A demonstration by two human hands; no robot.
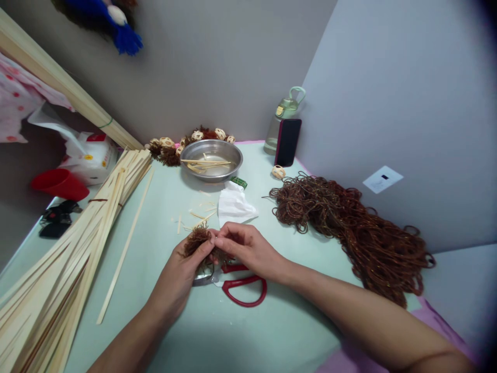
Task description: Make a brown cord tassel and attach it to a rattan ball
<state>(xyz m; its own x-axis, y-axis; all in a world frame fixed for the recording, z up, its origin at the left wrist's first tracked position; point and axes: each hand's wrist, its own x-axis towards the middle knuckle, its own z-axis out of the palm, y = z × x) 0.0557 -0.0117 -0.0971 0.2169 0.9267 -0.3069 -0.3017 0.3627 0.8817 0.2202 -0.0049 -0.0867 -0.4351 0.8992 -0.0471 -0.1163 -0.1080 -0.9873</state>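
Note:
Between my hands is a small bundle of frayed brown yarn [197, 239]. My left hand [182, 259] is closed around it, thumb pressed on the front. The thumb and fingers of my right hand [248, 247] pinch at the bundle's right side; whatever lies in that pinch is too small to make out. Just under both hands lie scissors with red handles [245, 303], their blades partly covered. A crumpled white tissue [235, 203] rests beyond my right hand, and thin strip scraps [198, 215] are scattered beside it.
Long pale wooden strips [89, 228] fill the left side. A metal bowl [212, 177] holds water and strips. Coiled brown yarn [349, 223] spreads along the right wall. At the back stand a phone [288, 142] and a bottle [273, 129], near a small woven ball [278, 172].

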